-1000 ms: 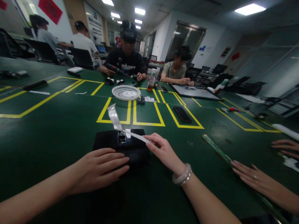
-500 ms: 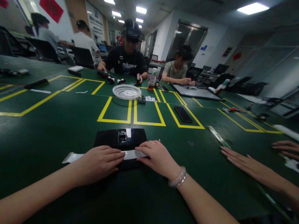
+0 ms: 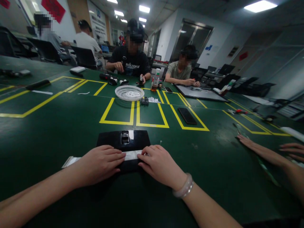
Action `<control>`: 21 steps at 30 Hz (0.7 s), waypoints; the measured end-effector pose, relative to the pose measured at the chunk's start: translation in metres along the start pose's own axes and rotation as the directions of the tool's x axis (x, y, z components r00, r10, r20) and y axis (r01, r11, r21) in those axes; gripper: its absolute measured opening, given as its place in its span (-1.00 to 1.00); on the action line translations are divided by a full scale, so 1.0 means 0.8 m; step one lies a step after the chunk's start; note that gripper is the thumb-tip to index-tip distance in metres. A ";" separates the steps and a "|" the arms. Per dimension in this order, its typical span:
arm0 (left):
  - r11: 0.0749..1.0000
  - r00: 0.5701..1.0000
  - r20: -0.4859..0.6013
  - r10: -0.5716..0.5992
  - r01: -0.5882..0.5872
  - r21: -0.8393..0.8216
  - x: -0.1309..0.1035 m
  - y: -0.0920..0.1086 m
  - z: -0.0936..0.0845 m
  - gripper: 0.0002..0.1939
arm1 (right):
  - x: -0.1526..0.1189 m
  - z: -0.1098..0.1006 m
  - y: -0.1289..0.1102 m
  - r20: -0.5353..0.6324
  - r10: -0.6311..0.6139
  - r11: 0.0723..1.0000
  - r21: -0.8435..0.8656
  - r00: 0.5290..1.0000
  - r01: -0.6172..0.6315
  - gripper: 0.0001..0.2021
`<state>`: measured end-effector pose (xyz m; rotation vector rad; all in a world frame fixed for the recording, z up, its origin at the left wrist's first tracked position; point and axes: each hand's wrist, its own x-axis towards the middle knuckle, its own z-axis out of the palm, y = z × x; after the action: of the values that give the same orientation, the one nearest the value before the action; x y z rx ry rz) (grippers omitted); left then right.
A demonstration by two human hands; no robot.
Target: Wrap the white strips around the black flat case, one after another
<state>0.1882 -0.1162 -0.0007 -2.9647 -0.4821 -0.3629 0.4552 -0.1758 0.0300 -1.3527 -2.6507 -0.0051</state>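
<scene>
A white flat ribbon cable [image 3: 132, 155] runs across a black plastic panel [image 3: 112, 139] in front of me. The panel has a small square recess with metallic parts near its far edge. My left hand [image 3: 101, 163] lies over the cable, fingers together and closed on it; the thumb is mostly hidden. Beyond that wrist, the cable's loose end [image 3: 70, 161] sticks out to the left. My right hand [image 3: 162, 164], wearing a pale bangle, pinches the cable near the panel's right side. Only a short stretch of cable shows between the two hands.
Ahead lie a white round basket [image 3: 129, 92], a bottle [image 3: 155, 80] and a black phone [image 3: 187, 116]. Yellow tape [image 3: 116, 122] marks rectangles on the green table. A co-worker's hand [image 3: 249, 142] reaches in from the right, over a green strip. Two people sit opposite.
My right hand has shifted slightly along the cable, leaving less of it showing between my hands. The co-worker's hand at right has moved farther forward and right with the strip.
</scene>
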 end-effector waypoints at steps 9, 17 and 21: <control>0.991 0.990 0.058 -0.129 0.131 -0.036 0.000 0.000 0.002 -0.32 | 0.001 0.000 0.002 -0.016 0.008 0.998 0.064 1.000 -0.007 -0.81; 0.969 0.958 0.176 -0.224 0.239 -0.066 0.002 -0.003 0.004 -0.11 | 0.001 0.000 0.015 -0.175 0.075 0.983 0.176 0.982 -0.044 -0.79; 0.958 0.944 0.207 -0.257 0.278 -0.077 0.007 -0.006 -0.004 -0.10 | 0.001 0.001 0.017 -0.212 0.087 0.977 0.207 0.974 -0.042 -0.86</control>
<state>0.1910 -0.1108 0.0044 -3.0549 -0.9229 -0.1229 0.4657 -0.1672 0.0286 -1.2909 -2.3535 0.1119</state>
